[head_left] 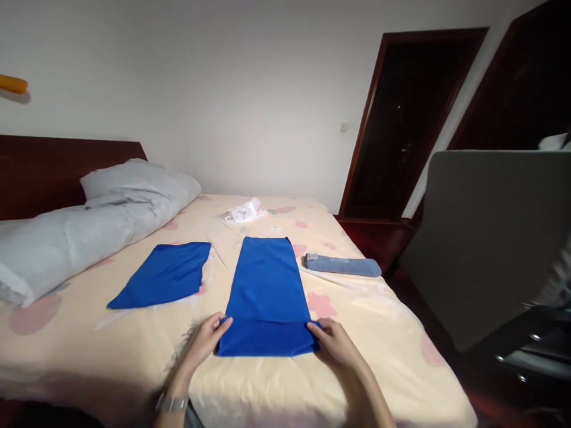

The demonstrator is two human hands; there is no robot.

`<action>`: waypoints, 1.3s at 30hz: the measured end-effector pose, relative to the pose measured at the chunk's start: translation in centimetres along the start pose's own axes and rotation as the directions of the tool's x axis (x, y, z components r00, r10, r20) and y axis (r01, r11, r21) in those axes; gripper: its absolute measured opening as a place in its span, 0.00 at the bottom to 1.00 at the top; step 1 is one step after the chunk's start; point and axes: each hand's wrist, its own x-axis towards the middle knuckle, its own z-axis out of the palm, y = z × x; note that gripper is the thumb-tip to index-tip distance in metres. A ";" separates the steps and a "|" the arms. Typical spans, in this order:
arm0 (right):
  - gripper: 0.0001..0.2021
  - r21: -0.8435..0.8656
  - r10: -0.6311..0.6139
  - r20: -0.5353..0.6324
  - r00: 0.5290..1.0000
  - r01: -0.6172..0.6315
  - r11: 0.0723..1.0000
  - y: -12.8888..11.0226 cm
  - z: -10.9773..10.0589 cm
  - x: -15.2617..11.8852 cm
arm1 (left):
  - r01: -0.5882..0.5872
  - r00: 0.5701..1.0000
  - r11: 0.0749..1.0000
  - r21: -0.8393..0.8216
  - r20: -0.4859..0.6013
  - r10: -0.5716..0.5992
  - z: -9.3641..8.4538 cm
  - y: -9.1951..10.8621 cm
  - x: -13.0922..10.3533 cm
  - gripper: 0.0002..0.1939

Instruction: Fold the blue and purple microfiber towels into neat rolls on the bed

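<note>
A long blue cloth (269,279) lies on the bed in front of me, its near end folded over into a flap. My left hand (209,339) pinches the left corner of that flap between thumb and fingers. At the opposite corner, my right hand (334,339) grips the flap the same way, thumb on top. Both hands rest close to the sheet. Left of the long cloth is a second blue cloth (165,275), spread flat with an uneven right edge. To the right lies a folded grey-blue cloth (342,266) with a small pale tag at one end.
The bed (379,333) has a yellow patterned sheet. A grey quilt (111,214) is bunched along the left by the headboard (66,160). Crumpled white plastic (247,211) lies towards the far edge. A dark grey panel (486,238) stands beside the bed at right.
</note>
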 end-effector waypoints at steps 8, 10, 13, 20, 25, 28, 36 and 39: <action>0.23 0.146 0.050 0.087 0.995 -0.062 0.987 0.2 0.1 -0.9 | 0.051 0.990 0.999 -0.005 0.131 -0.050 0.2 -2.5 -0.2 0.19; 0.22 0.176 0.122 0.085 0.989 -0.135 0.975 0.2 0.1 -0.7 | 0.090 0.994 0.996 -0.015 0.057 -0.089 0.0 -2.3 0.3 0.18; 0.21 0.206 0.152 0.145 0.978 -0.180 0.962 0.0 -0.1 -0.9 | 0.063 0.998 0.998 0.013 0.003 -0.063 -0.3 -2.0 0.1 0.17; 0.26 0.151 0.146 0.472 0.870 -0.243 0.958 -0.8 -2.2 -2.9 | 0.074 0.908 0.986 0.149 0.399 -0.128 -2.0 -1.9 -1.6 0.19; 0.25 0.089 0.177 0.474 0.863 -0.246 0.965 -0.4 -2.3 -3.6 | 0.026 0.905 0.969 0.245 0.407 -0.127 -2.2 -2.0 -2.1 0.19; 0.25 0.092 0.188 0.442 0.877 -0.253 0.963 -0.4 -2.1 -3.7 | 0.005 0.927 0.959 0.282 0.358 -0.110 -1.9 -2.3 -2.3 0.19; 0.25 -0.025 0.205 0.287 0.936 -0.206 0.978 0.0 -1.1 -3.0 | 0.044 0.950 0.955 0.294 0.284 -0.131 -1.3 -2.9 -2.3 0.16; 0.22 -0.097 0.201 0.237 0.951 -0.183 0.978 0.3 -1.0 -2.9 | 0.039 0.943 0.945 0.324 0.300 -0.141 -1.5 -2.8 -2.2 0.15</action>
